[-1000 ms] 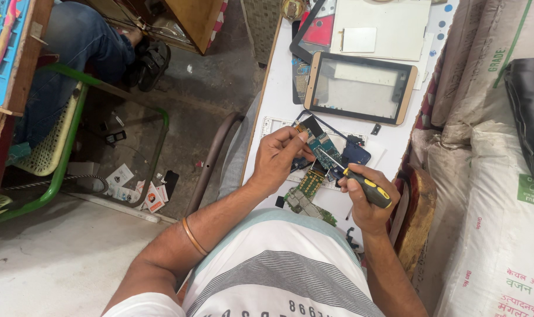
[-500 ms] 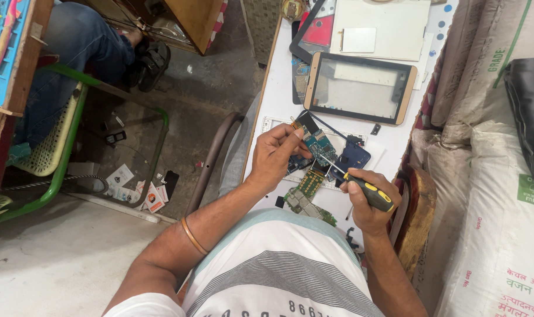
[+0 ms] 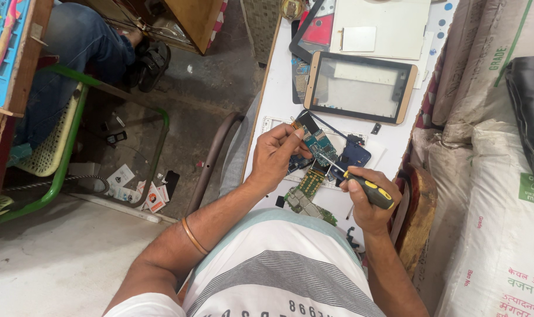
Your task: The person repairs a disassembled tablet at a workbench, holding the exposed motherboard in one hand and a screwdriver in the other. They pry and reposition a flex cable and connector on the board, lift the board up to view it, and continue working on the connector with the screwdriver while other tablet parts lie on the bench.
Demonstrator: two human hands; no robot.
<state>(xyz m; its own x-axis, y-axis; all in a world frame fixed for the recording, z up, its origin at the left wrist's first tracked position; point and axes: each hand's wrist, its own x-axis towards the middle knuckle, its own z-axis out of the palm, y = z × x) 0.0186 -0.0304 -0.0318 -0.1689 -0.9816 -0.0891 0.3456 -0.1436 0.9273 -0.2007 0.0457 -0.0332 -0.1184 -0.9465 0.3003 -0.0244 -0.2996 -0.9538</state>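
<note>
Since half a second ago, very little has changed: the left hand [image 3: 277,154] has stayed in its place, and the right hand [image 3: 369,202] has shifted only a tiny bit.

The left hand is curled shut around a small green circuit board [image 3: 320,144], pinching it by its edge above the white desk [image 3: 273,100]. The right hand is closed tight on a screwdriver [image 3: 361,186] with a black and yellow handle. Its thin metal tip touches the board.

Just below the hands lies another green circuit board [image 3: 305,196], long and bumpy with little parts. A dark blue phone piece [image 3: 355,155] sits beside the held board. Farther up the desk lies a flat tablet frame [image 3: 361,87] with a gold rim and rounded corners. Above it are a white sheet [image 3: 390,23] and a black frame [image 3: 307,35].

The desk is narrow. Fat woven sacks [image 3: 496,194] press close on the right side, so there is little room there. On the left, the desk edge drops to a grey floor [image 3: 56,258] with more open room, near a green chair [image 3: 56,152].
</note>
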